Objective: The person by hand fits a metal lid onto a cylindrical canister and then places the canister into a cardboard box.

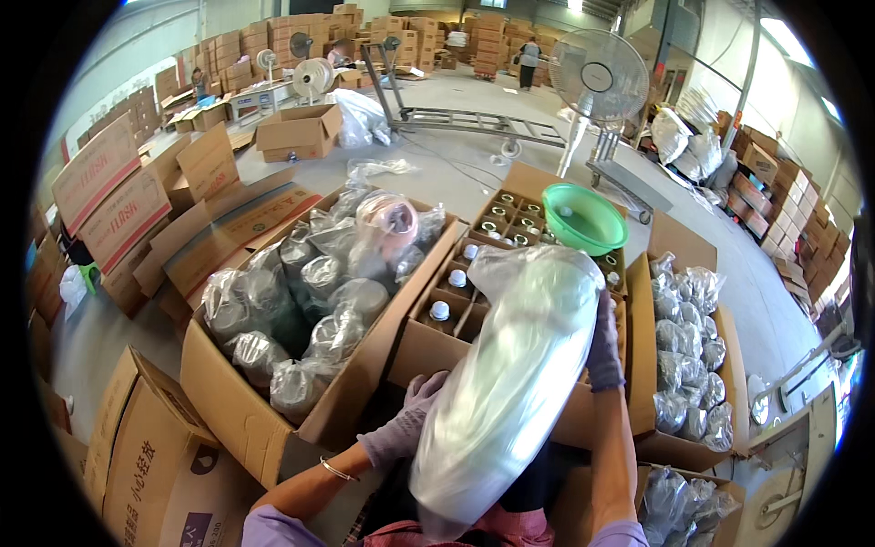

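Note:
Before me is a long clear plastic bag with pale, rounded contents, tilted, its lower end near my lap; what it holds cannot be made out. My right hand, in a grey-purple glove, grips its upper right side, fingers partly hidden. Against its left side is my gloved left hand, its fingertips partly behind the plastic. Beneath the bag stands a divided carton with white-capped bottles in its cells. A green plastic bowl sits on the carton's far part.
At left, an open carton holds plastic-wrapped items and a pinkish roll. A carton of wrapped pieces stands at right. Beyond are a pedestal fan, a metal cart and stacked cartons. People are farther back.

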`<state>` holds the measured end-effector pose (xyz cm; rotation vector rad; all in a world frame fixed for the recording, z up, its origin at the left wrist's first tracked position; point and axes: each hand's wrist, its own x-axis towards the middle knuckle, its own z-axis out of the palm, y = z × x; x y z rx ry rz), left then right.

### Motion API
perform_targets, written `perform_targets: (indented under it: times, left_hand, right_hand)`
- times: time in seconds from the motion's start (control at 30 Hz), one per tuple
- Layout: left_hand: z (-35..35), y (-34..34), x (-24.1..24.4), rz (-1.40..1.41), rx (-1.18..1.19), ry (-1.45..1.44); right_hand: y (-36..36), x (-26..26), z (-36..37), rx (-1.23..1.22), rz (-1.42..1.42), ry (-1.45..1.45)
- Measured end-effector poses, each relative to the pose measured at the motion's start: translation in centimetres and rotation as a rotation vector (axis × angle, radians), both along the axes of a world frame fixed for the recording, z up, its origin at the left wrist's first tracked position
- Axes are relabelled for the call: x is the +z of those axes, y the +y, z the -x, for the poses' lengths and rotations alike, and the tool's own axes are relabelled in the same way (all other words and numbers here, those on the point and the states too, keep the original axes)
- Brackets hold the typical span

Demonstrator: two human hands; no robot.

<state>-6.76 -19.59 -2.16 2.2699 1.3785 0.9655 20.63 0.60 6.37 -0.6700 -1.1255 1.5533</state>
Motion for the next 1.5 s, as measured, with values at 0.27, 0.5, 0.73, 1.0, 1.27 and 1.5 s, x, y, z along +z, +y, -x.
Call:
perform_targets:
  times: [0.27,0.5,0.73,1.0,1.27,1.5]
  left_hand:
    - [4.0,5.8,5.6,0.414,0.208,-1.009]
    - [1.9,10.5,8.6,0.26,-0.039,-1.17]
    - [-2.4,15.0,4.0,0.733,-0.531,-1.481]
    - [-10.1,12.3,2.1,0.952,-0.779,-1.8]
    - [-4.8,7.0,8.3,0.241,-0.055,-0.707]
    - [-6.6,6.2,7.7,0.189,-0.149,-0.889]
  right_hand:
    - [-11.6,-1.7,-1.4,0.04,-0.324,-0.294]
    - [-18.9,-7.1,-3.8,0.027,-0.243,-0.33]
    - [-24.7,-9.1,-9.3,0.245,-1.068,-1.044]
    - [-16.1,7.1,-4.9,-0.305,-0.815,-0.89]
    - [-8.7,-2.8,-2.8,-0.069,-0.614,-0.383]
    - [-9.3,-1.2,-0.5,-0.121,-0.546,-0.276]
